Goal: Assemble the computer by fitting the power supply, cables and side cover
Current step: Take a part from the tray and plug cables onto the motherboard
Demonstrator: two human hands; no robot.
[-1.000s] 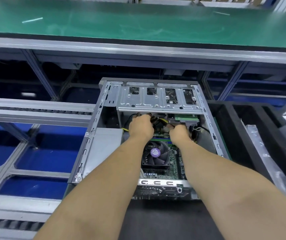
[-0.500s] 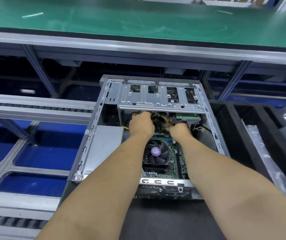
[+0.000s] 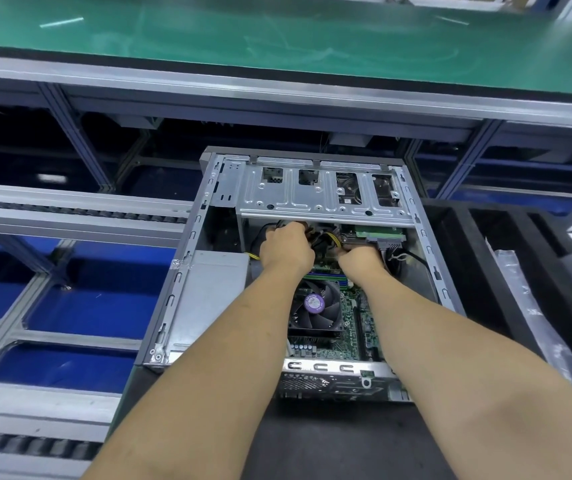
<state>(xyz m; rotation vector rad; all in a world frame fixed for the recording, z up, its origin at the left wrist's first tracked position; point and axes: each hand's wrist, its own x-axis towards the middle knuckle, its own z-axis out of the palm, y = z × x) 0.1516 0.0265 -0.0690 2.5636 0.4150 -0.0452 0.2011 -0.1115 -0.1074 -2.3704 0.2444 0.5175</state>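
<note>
Routing cables (image 3: pixel 326 241) inside the case (image 3: pixel 187 258), the left hand (image 3: pixel 286 249) grips the bundle. The right hand (image 3: pixel 360 261) has its fingers hidden, so its hold cannot be told. Seating a connector seems next, calling for careful alignment.

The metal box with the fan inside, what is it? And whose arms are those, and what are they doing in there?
That metal box is a computer case lying on its side with the cover off, so you can look in. The picture comes from a camera worn on a person's head, so the two arms are that person's own, reaching forward. Inside you can see a round black fan with a purple sticker, sitting on a green circuit board. The plain grey box at the left is probably the power supply, which feeds electricity to everything. The left hand is curled around a bundle of black and yellow cables near the far end of the case. The right hand is right beside it among the same wires, but its fingers are hidden, so I cannot tell what it holds.
</note>
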